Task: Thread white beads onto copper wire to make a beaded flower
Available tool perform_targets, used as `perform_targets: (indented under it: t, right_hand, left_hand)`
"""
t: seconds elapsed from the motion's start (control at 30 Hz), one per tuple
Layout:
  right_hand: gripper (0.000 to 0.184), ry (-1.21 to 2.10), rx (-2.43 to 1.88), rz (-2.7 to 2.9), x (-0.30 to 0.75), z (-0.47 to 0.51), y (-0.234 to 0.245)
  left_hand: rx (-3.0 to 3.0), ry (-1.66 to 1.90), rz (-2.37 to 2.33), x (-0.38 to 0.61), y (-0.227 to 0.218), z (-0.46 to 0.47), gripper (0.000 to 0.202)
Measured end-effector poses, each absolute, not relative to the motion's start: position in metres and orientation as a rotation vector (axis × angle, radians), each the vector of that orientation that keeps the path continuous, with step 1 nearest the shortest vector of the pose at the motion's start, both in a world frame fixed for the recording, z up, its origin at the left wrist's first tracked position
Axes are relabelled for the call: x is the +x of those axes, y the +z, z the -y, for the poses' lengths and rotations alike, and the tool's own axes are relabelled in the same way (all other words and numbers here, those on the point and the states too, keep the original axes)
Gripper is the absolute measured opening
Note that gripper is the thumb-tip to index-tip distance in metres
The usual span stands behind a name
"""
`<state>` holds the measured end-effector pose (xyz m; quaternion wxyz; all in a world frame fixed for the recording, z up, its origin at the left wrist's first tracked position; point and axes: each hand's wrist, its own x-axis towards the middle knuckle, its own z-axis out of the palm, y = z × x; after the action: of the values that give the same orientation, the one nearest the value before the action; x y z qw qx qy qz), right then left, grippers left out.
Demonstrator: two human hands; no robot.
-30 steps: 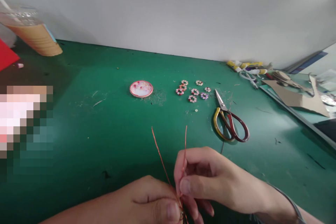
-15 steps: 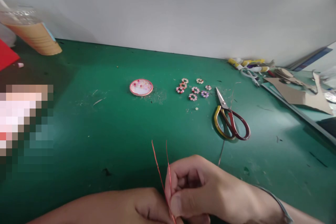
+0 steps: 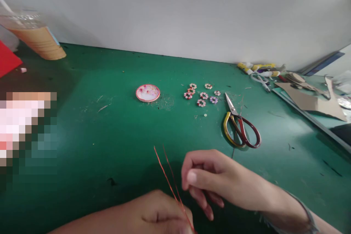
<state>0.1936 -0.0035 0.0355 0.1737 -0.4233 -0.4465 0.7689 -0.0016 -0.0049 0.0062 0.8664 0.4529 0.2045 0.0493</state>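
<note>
My left hand [image 3: 164,214], at the bottom middle, is closed with thumb and finger on a thin red cord [image 3: 168,177]. Two strands of it stick up past the fingers and lean to the left; the lower end is hidden in the hand. My right hand [image 3: 207,179] hangs just right of the strands, apart from them. Its fingers are loosely bent and spread, with nothing seen in them. Farther back lie several small beaded rings [image 3: 203,95] in red, orange, white and purple. A shallow round dish [image 3: 148,98] with a red rim holds loose beads.
Scissors [image 3: 238,128] with yellow and dark red handles lie right of the rings. Cardboard scraps [image 3: 309,97], a metal strip [image 3: 315,122] and glue tubes [image 3: 257,67] are at the right. A plastic drink cup [image 3: 41,42] stands back left. A grey wall [image 3: 153,11] bounds the green table [image 3: 90,168].
My right hand has let go of the cord and moved up and to the right. My left hand still pinches the cord, whose strands now lean farther left.
</note>
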Motion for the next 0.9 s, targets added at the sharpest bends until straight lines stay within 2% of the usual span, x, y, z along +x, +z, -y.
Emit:
perform_targets:
  t: [0.07, 0.2, 0.3, 0.4, 0.5, 0.67, 0.8, 0.9]
  right_hand:
    - [0.03, 2.177, -1.177, 1.404, 0.201, 0.004, 0.049]
    - [0.01, 1.926, -1.328, 1.827, 0.2, 0.01, 0.064]
    - [0.012, 1.743, -1.312, 2.031, 0.196, 0.012, 0.063]
    - [0.013, 1.71, -1.235, 2.054, 0.196, 0.01, 0.059]
    - [0.016, 1.859, -1.217, 1.871, 0.197, 0.009, 0.052]
    - [0.026, 2.4, -1.135, 1.254, 0.195, 0.008, 0.035]
    - [0.028, 2.505, -1.118, 1.181, 0.194, 0.005, 0.03]
    - [0.028, 2.522, -1.032, 1.17, 0.198, 0.002, 0.031]
  left_hand:
    - [0.87, 0.118, -0.496, -0.004, 0.004, 0.006, 0.052]
    - [0.821, 0.117, -0.529, -0.005, 0.003, 0.002, 0.052]
    - [0.804, 0.113, -0.54, -0.005, 0.004, 0.001, 0.052]
    - [0.736, 0.16, -0.569, -0.003, 0.003, 0.006, 0.05]
    - [0.625, 0.207, -0.569, 0.0, 0.004, 0.011, 0.048]
    - [0.518, 0.25, -0.574, 0.002, 0.009, 0.014, 0.046]
    - [0.597, 0.255, -0.585, 0.001, 0.009, 0.012, 0.046]
    - [0.911, 0.278, -0.605, -0.001, 0.009, 0.006, 0.051]
